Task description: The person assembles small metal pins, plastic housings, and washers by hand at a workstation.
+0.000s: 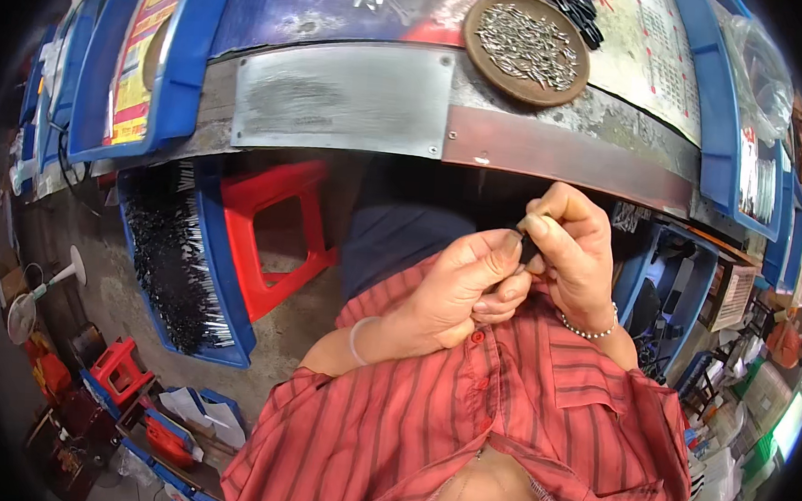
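Observation:
Both my hands come together in front of my chest, just short of the workbench edge. Between the fingertips is a small black piece, mostly covered by the fingers, so its kind does not show. My left hand is closed, thumb and forefinger pinching the piece from the left. From the right, my right hand pinches it as well, with its fingers curled. Beyond them on the bench sits a round brown dish of many small shiny metal parts. Next to the dish lies a bundle of black pieces.
A metal plate is fixed along the bench edge. Blue bins stand at the bench's left and right ends. Below, on the left, are a red stool and a blue crate of black, metal-ended pieces. Another blue bin is low on the right.

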`<action>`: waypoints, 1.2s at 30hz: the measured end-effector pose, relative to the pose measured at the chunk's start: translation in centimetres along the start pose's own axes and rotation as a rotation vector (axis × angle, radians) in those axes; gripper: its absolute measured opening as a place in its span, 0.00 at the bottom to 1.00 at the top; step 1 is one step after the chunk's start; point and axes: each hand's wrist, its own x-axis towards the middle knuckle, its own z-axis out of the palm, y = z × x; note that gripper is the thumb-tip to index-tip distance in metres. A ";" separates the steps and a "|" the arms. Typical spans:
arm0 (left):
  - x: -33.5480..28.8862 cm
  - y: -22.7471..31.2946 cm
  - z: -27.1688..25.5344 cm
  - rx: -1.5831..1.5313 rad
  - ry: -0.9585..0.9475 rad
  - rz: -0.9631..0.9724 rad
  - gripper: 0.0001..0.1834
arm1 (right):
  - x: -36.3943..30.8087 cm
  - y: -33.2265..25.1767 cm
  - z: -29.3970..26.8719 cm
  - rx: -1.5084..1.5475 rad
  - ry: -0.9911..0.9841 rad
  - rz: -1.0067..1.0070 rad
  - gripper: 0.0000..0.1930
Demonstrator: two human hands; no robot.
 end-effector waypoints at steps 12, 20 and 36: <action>0.0 0.2 -0.2 -0.151 -0.026 -0.052 0.17 | -0.4 0.7 0.6 0.090 0.052 0.022 0.08; 0.3 0.1 -0.5 -0.188 -0.072 -0.030 0.18 | 0.7 -0.7 0.5 0.137 -0.035 0.077 0.08; -0.1 0.6 -0.6 -0.336 -0.087 0.027 0.17 | 2.5 -1.8 1.8 0.101 -0.198 0.096 0.10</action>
